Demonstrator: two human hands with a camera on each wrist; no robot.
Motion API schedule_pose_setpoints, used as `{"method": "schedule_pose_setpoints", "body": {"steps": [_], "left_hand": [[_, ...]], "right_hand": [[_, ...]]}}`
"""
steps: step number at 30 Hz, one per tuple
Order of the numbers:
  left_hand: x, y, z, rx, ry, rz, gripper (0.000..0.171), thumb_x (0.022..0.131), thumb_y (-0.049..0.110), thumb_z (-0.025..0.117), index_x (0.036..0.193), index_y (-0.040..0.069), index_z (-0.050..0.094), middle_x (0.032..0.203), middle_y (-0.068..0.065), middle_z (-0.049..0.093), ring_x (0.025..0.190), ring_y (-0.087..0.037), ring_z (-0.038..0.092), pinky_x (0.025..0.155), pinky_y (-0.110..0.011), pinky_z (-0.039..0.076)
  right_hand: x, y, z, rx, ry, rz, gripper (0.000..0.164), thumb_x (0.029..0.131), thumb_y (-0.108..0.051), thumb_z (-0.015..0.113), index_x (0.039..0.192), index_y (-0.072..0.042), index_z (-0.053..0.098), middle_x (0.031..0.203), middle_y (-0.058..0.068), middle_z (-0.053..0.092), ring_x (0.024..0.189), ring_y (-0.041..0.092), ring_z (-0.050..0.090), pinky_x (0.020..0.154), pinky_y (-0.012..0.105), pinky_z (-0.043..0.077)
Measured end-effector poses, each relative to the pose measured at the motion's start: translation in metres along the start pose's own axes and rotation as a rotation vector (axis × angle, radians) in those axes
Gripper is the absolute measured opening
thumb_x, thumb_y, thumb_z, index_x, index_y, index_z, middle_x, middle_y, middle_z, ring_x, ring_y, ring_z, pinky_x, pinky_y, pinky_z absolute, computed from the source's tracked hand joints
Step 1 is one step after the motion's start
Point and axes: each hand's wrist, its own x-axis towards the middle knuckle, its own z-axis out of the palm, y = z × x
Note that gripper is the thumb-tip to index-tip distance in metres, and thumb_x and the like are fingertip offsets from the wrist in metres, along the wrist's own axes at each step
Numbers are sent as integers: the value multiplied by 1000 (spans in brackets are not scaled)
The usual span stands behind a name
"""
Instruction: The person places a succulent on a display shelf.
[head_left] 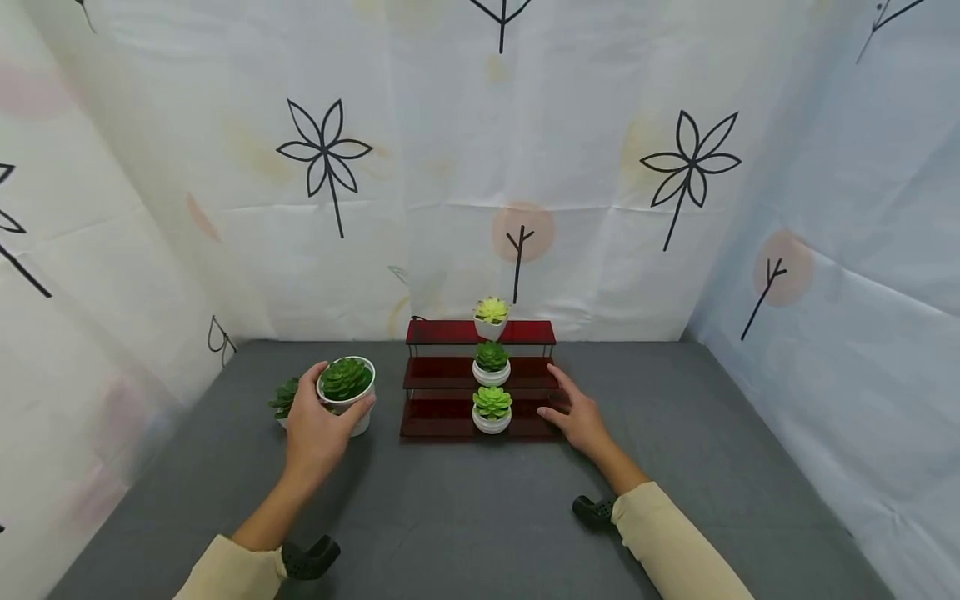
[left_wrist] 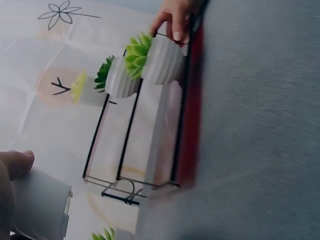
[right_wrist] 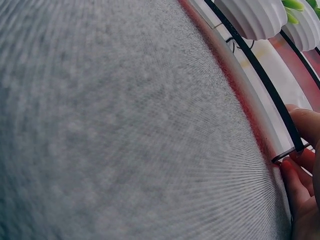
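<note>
My left hand [head_left: 318,433] grips a white pot with a dark green succulent [head_left: 347,381], thumb on its near side and fingers round its far side. In the left wrist view, the smooth wall of the white pot [left_wrist: 42,202] shows at the lower left. Another dark green succulent [head_left: 285,398] stands just left of this hand, partly hidden by it. My right hand [head_left: 588,427] holds the right end of a dark red three-tier shelf [head_left: 442,427]. In the right wrist view, fingers [right_wrist: 295,185] curl about the shelf's corner, by its black rail [right_wrist: 265,80].
Three small succulents in white pots line the shelf's middle: a yellow-green one [head_left: 491,312] on top, a dark green one [head_left: 491,357] between, a bright green one [head_left: 492,403] lowest. The shelf stands on a grey tabletop [head_left: 480,517] before a patterned white cloth backdrop [head_left: 450,150].
</note>
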Motion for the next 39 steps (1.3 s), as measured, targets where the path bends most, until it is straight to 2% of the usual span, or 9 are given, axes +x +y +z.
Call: {"method": "schedule_pose_setpoints", "body": {"steps": [6, 13, 16, 23, 27, 33, 39], "left_hand": [[24, 10, 14, -86, -31, 30, 84, 83, 30, 79, 149, 5, 33, 136, -21, 46, 109, -34, 55, 79, -48, 52], [55, 21, 30, -144, -226, 29, 86, 87, 29, 76, 153, 9, 25, 141, -23, 41, 119, -37, 51, 86, -51, 51], [68, 23, 36, -129, -264, 29, 87, 86, 30, 76, 153, 9, 24, 142, -23, 41, 120, -38, 50, 88, -51, 50], [90, 31, 51, -112, -286, 30, 87, 86, 30, 76, 154, 10, 24, 146, -23, 37, 125, -43, 46, 91, -55, 48], [99, 29, 59, -96, -295, 16, 86, 88, 28, 74, 154, 10, 23, 148, -24, 34, 128, -44, 41, 94, -57, 45], [107, 24, 70, -63, -306, 10, 87, 89, 27, 73, 155, 6, 21, 150, -24, 32, 131, -43, 38, 98, -56, 42], [110, 32, 82, -69, -313, 20, 88, 88, 28, 74, 155, 5, 21, 149, -23, 33, 130, -41, 39, 100, -55, 41]], "right_hand": [[0, -2, -1, 8, -4, 5, 78, 89, -19, 74, 154, -25, 31, 152, 11, 38, 129, 38, 45, 94, 56, 46], [1, -5, 1, -4, 5, -17, 78, 88, -20, 74, 153, -23, 32, 150, 13, 41, 127, 38, 47, 92, 55, 48], [2, -5, 3, 6, -2, -20, 78, 88, -19, 75, 153, -22, 33, 150, 12, 40, 129, 38, 45, 93, 54, 48], [2, -6, 3, 12, 2, 2, 77, 89, -18, 74, 153, -25, 33, 149, 13, 41, 129, 37, 46, 92, 55, 48], [1, -5, 3, 11, 11, 4, 77, 88, -17, 74, 153, -25, 34, 148, 16, 43, 128, 38, 47, 92, 55, 48], [0, -6, 3, 19, -7, 28, 77, 88, -18, 74, 153, -25, 33, 149, 14, 42, 129, 37, 46, 94, 55, 47], [-2, -5, 1, 26, -2, 38, 77, 89, -18, 73, 153, -25, 33, 151, 10, 39, 131, 36, 44, 94, 56, 47]]}}
